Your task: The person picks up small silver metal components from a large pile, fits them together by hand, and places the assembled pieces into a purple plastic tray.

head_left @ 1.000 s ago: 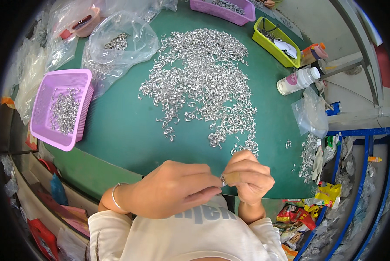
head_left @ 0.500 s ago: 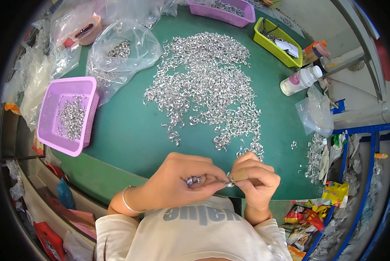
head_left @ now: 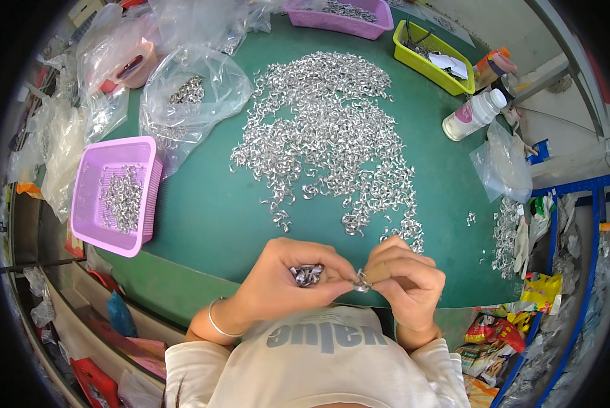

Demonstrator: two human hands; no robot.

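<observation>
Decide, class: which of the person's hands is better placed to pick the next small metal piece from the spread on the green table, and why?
Probably the right hand: it sits just below the nearest loose metal pieces, pinching only one small piece. The left hand already cups a cluster of pieces and lies farther from the spread.

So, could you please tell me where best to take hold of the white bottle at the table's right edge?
Grip the white bottle around its plain body, coming from above: it lies on its side, its cap end pointing up-right, with a clear bag close below it.
</observation>
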